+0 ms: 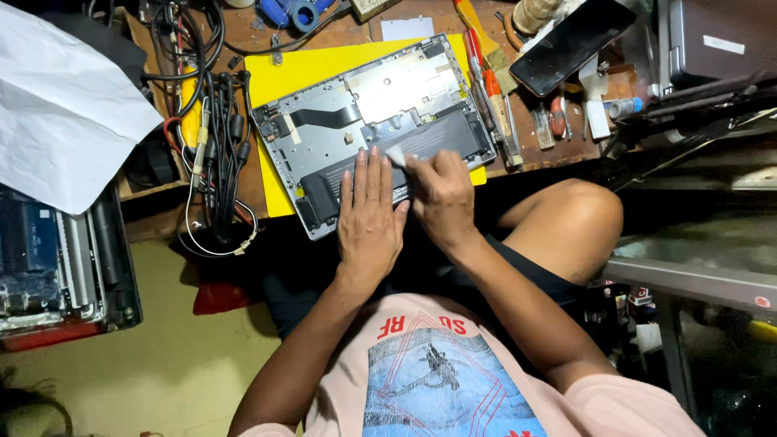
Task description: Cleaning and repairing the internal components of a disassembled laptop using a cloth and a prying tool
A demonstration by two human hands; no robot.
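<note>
"What sort of place is this?"

"A small electronics repair workshop. An opened laptop chassis (376, 121) lies on a yellow mat (279, 77) at the centre of a cluttered wooden bench (558, 150)."

"What else shows it?"

"Screwdrivers (486, 77) and a brush (503, 77) line the upper right, tangled black cables (220, 137) hang at upper left, a dismantled laptop (57, 263) sits at left, and a dark phone (571, 44) rests at top right."

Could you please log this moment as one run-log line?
left hand: flat on opened laptop | right hand: pinching small white piece | base: yellow mat
</note>
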